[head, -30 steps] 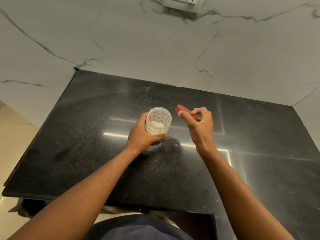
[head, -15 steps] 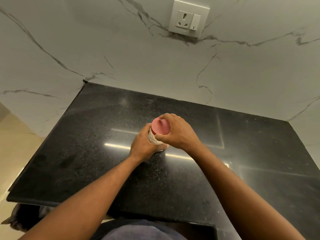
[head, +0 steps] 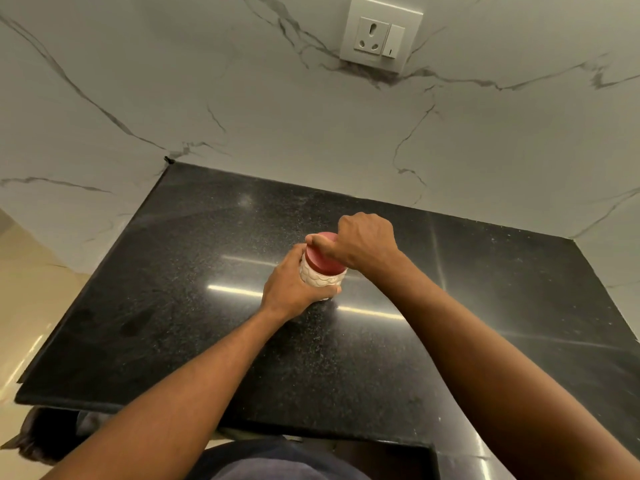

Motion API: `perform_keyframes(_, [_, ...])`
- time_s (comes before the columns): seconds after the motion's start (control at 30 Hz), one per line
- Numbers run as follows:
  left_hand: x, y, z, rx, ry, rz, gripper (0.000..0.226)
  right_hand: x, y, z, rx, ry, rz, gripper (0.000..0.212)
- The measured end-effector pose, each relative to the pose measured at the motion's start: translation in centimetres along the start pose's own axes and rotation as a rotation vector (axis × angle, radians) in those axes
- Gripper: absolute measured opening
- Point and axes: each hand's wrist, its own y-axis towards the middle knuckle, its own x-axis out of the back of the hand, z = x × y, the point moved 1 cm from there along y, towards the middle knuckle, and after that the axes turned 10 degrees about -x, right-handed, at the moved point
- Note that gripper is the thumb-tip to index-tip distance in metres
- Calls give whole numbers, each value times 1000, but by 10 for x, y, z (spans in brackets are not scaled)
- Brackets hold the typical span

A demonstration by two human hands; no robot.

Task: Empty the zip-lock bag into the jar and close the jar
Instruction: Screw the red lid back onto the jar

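Observation:
A small clear patterned jar [head: 321, 279] with white contents stands on the black counter [head: 194, 271] near its middle. A red lid [head: 325, 262] sits on top of the jar. My left hand [head: 292, 286] wraps around the jar's left side and base. My right hand [head: 363, 241] reaches over from the right, thumb and fingers closed around the lid's rim. No zip-lock bag is in view.
A white marble wall [head: 277, 116] rises behind the counter, with a power socket and switch [head: 380, 38] high at the centre. The counter's front edge runs along the bottom, with a beige floor [head: 27, 306] to the left.
My right hand carried the red lid from beside the jar onto its mouth and has since shifted its grip round the rim. The left hand stayed on the jar. The view tilted upward.

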Motion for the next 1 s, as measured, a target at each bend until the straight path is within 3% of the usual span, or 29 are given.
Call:
perform_keyframes(0.1, [0, 1, 1, 10, 23, 4, 87, 5, -2, -6, 273, 252, 300, 58])
perform_keyframes(0.17, [-1, 1, 2, 12, 44, 6, 96, 8, -7, -5, 389, 255, 413, 69])
perform_keyframes(0.3, [0, 2, 0, 21, 55, 20, 98, 10, -1, 4, 337, 204, 299, 62])
perform_keyframes(0.4, [0, 4, 0, 28, 55, 28, 91, 6, 13, 11, 144, 131, 206, 56])
perform_keyframes(0.5, [0, 4, 1, 20, 44, 19, 92, -5, 18, 8, -34, 39, 109, 71])
perform_keyframes(0.6, [1, 4, 2, 10, 38, 30, 90, -11, 15, 2, -93, -24, 65, 75])
perform_keyframes(0.67, [2, 4, 1, 10, 38, 30, 89, -7, 14, -1, -12, 3, 44, 59])
perform_keyframes(0.73, [2, 5, 1, 13, 43, 36, 89, -1, 11, -3, 195, 154, 176, 43])
perform_keyframes(0.83, [1, 5, 0, 15, 65, 45, 94, 12, -1, 0, 408, 273, 470, 64])
perform_keyframes(1.0, [1, 5, -1, 12, 75, 31, 93, 8, 1, 4, 395, 100, 291, 69])
